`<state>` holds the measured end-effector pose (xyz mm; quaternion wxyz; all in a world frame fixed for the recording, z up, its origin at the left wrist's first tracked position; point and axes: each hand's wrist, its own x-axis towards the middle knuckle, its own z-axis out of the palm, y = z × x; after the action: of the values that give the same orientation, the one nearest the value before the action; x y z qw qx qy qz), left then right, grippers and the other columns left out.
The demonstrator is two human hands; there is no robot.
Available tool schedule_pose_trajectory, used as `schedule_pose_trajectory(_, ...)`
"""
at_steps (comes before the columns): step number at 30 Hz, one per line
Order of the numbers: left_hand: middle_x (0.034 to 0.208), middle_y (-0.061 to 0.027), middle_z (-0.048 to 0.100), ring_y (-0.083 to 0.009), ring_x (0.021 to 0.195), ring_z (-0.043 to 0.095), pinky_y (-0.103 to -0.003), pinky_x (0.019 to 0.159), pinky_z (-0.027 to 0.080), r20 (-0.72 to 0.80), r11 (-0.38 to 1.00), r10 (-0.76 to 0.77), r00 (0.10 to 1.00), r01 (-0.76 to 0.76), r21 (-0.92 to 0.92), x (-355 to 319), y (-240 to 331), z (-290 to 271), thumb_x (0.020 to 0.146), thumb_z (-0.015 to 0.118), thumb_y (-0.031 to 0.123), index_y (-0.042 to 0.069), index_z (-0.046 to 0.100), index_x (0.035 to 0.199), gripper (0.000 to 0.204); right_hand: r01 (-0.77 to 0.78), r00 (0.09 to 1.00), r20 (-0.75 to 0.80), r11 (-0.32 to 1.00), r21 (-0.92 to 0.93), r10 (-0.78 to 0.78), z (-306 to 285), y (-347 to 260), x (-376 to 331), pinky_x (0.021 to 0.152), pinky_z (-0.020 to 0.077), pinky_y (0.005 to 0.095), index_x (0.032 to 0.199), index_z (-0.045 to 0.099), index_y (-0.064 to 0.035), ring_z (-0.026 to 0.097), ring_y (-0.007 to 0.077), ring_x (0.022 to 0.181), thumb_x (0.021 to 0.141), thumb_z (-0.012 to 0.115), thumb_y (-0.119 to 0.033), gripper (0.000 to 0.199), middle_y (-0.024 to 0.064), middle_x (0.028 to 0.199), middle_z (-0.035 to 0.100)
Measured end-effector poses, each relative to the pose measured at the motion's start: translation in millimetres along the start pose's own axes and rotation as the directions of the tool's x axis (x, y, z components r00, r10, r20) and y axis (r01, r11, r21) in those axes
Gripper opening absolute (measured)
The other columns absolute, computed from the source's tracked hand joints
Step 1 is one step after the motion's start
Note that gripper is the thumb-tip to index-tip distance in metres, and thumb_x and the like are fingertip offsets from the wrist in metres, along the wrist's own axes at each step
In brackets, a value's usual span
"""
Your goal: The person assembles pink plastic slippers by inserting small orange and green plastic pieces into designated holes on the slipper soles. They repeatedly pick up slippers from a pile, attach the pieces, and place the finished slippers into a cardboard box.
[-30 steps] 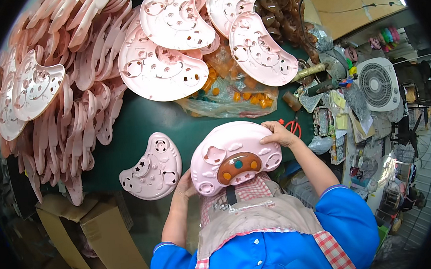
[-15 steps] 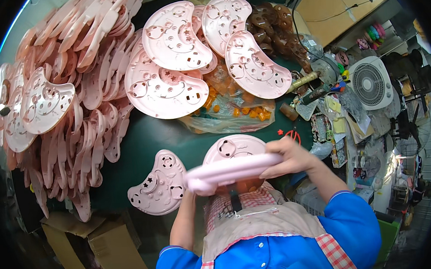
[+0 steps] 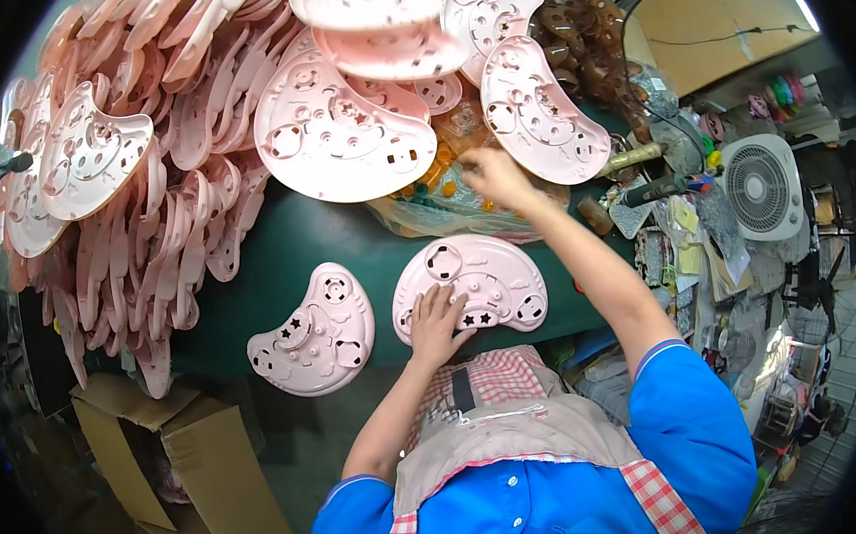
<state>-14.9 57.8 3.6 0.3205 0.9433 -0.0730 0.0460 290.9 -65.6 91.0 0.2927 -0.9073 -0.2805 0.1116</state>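
Observation:
A pale pink crescent-shaped plastic shell (image 3: 498, 274) with star and round cut-outs lies at the table's front edge. My left hand (image 3: 438, 324) rests on its left part, fingers spread flat. Out over a clear plastic bag of small orange pieces (image 3: 440, 184), my right hand (image 3: 497, 179) is raised with loosely bent fingers and nothing visible in them. Beyond it, a motion-blurred pink shell (image 3: 388, 47) tilts over the pile of similar shells (image 3: 339, 124). A second pink shell (image 3: 315, 332) lies left of my left hand.
Tall stacks of pink shells (image 3: 153, 167) fill the left side. Brown translucent parts (image 3: 581, 38) are heaped at the back right. A white box fan (image 3: 762, 187) and cluttered tools stand on the right. An open cardboard box (image 3: 215, 480) sits below the table at lower left.
The shell I held in front of me has left my hands, and a blurred one now tilts over the far pile. My right hand moved forward; my left came down on the near shell.

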Motion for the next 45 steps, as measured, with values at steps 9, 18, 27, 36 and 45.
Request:
schedule_pose_trajectory(9,0.127,-0.0241,0.067,-0.0481,0.119,0.061,-0.056,0.105,0.048,-0.308,0.925,-0.280,0.909,0.169,-0.341,157.5,-76.5,11.6,0.087,0.076,0.011,0.004,0.067,0.129,0.044,-0.048,0.977,-0.178,0.939,0.342,0.114,74.7,51.2,-39.5,0.085,0.0579,0.0445,0.110,0.072,-0.0013,0.070,0.0366,0.096,0.086,0.075,-0.007,0.026,0.0185,0.106,0.069)
schedule_pose_trajectory(18,0.121,-0.0215,0.067,-0.0417,0.117,0.062,-0.050,0.101,0.048,-0.140,0.855,-0.517,0.844,0.504,-0.120,256.6,-92.1,16.3,0.088,0.074,0.011,0.003,0.065,0.113,0.028,-0.106,0.993,-0.021,0.967,0.230,0.114,73.0,48.7,-199.3,0.071,0.0576,0.0408,0.100,0.069,-0.0035,0.069,0.0328,0.082,0.087,0.082,-0.019,0.024,0.0120,0.099,0.065)
schedule_pose_trajectory(27,0.118,-0.0195,0.069,-0.0396,0.120,0.063,-0.048,0.102,0.051,-0.104,0.848,-0.251,0.963,0.167,-0.503,173.3,-31.0,-24.7,0.084,0.075,0.000,0.004,0.069,0.120,0.036,-0.130,0.919,-0.343,0.971,0.202,0.194,58.4,65.3,-127.3,0.071,0.0549,0.0477,0.095,0.070,-0.0002,0.068,0.0387,0.082,0.091,0.078,-0.032,0.033,0.0185,0.087,0.069)
schedule_pose_trajectory(36,0.081,-0.0101,0.056,-0.0329,0.079,0.060,-0.045,0.072,0.048,-0.254,0.986,-0.073,0.965,0.031,-0.166,97.6,3.8,60.4,0.072,0.090,0.017,0.008,0.056,0.080,0.036,-0.092,0.972,-0.225,0.992,-0.086,0.070,73.1,79.3,-63.9,0.079,0.0607,0.0471,0.111,0.073,-0.0025,0.075,0.0354,0.088,0.085,0.078,-0.023,0.034,0.0180,0.100,0.074)
schedule_pose_trajectory(45,0.114,-0.0224,0.059,-0.0371,0.098,0.062,-0.044,0.086,0.052,-0.297,0.881,-0.278,0.913,0.120,-0.457,41.1,-0.2,33.0,0.090,0.069,0.002,-0.002,0.058,0.130,0.042,0.173,0.965,-0.177,0.977,-0.122,-0.193,73.3,-10.3,-163.3,0.100,0.0426,0.0454,0.088,0.072,-0.0121,0.064,0.0254,0.094,0.074,0.086,-0.032,0.028,0.0025,0.087,0.071)
